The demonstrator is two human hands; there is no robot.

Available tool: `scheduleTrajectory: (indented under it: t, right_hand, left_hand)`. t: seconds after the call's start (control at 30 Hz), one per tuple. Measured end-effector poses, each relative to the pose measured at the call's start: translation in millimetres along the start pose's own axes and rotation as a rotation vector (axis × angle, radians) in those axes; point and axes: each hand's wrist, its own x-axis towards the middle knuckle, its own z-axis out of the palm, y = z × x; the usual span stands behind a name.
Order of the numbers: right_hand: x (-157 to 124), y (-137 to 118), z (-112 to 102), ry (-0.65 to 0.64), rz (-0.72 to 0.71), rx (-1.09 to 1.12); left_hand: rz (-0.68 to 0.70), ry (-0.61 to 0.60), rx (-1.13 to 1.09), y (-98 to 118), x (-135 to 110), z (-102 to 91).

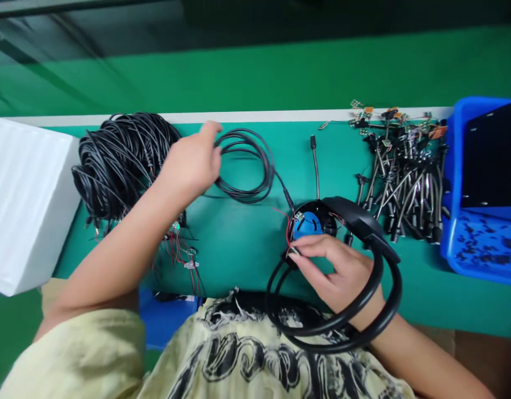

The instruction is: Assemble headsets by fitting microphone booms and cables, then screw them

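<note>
Wired headset, earcup open, on the bench (239, 249) before the torso; fine wiring at the right grip.
Headset (359, 219) judged light; headband tubes (395, 288) likely springy, fine red wire (287, 230) and its joints fragile, so best steadied by the black earcup rim, not the leads. Coiled cable (269, 176), left of it, looks limp and flexible. Right hand (338, 271): thumb and forefinger pinched together on a small pale piece (295, 251) at the earcup's near edge, headband tubes looping over the wrist. Left hand (191, 163): forearm extended, hand at the coil's left side, fingers blurred; cannot tell whether they are closed on cable.
</note>
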Motion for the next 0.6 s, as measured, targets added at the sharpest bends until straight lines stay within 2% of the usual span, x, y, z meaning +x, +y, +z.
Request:
scheduleTrajectory:
  t: [0.07,0.13,0.2,0.23,0.3,0.4,0.43,0.5,0.6]
  right_hand:
    - [8,9,2,0.04,0.099,0.058]
    - [16,18,5,0.033,0.221,0.182]
    - [22,25,8,0.0,0.338,0.306]
    - [24,27,9,-0.019,0.375,0.347]
    - [27,29,9,-0.042,0.401,0.385]
    - [25,25,10,-0.042,0.37,0.372]
    - [23,23,11,-0.036,0.358,0.358]
    - [18,19,11,-0.002,0.335,0.287]
    - [9,14,11,0.1,0.257,0.04]
  left_hand:
    - [-0.111,0.038,0.09,-14,-26,-10.5]
    - [-0.21,0.027,0.202,-25,-50,-13.6]
    - [-0.245,0.047,0.263,-25,-69,-13.0]
    - [-0.213,0.066,0.257,-19,-75,-12.2]
    - [-0.024,0.06,0.144,4,-82,-9.7]
    - [0.374,-0.12,-0.169,52,-78,0.0]
    - [0.448,-0.181,-0.248,66,-74,5.3]
    - [0.493,-0.234,-0.332,86,-68,17.4]
    - [0.496,-0.145,-0.33,95,-67,32.0]
